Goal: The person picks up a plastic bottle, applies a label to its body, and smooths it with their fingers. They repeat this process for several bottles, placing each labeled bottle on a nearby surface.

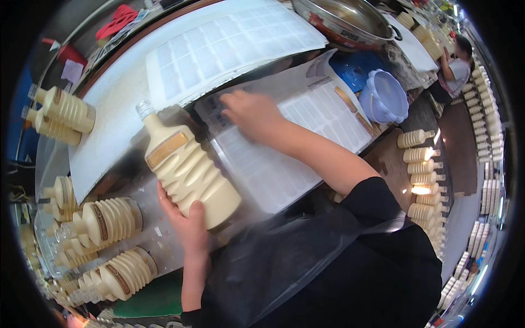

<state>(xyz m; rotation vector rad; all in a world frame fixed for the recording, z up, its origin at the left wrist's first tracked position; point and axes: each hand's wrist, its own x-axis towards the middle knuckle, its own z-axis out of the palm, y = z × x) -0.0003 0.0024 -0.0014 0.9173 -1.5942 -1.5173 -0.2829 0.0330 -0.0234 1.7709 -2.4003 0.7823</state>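
Observation:
My left hand [191, 227] is wrapped round the lower side of a cream-coloured bottle [191, 177] with wavy ridges. The bottle leans up and to the left, its clear neck at the top and a gold label [167, 149] on its shoulder. Over the far left part of a pale, translucent sheet [262, 172] marked in rows of rectangles is my right hand [254, 115]. Its fingers are bent together; whatever may be between them is too small to make out. One gold strip [350, 106] lies near the sheet's right end.
Several similar bottles [109, 218] lie at the left, others [65, 112] farther back. A large white gridded sheet [229, 46] covers the far table. A lavender bucket [385, 98] and a metal basin [344, 19] are at the right. Beyond rows of bottles [424, 169], another person [454, 71] sits.

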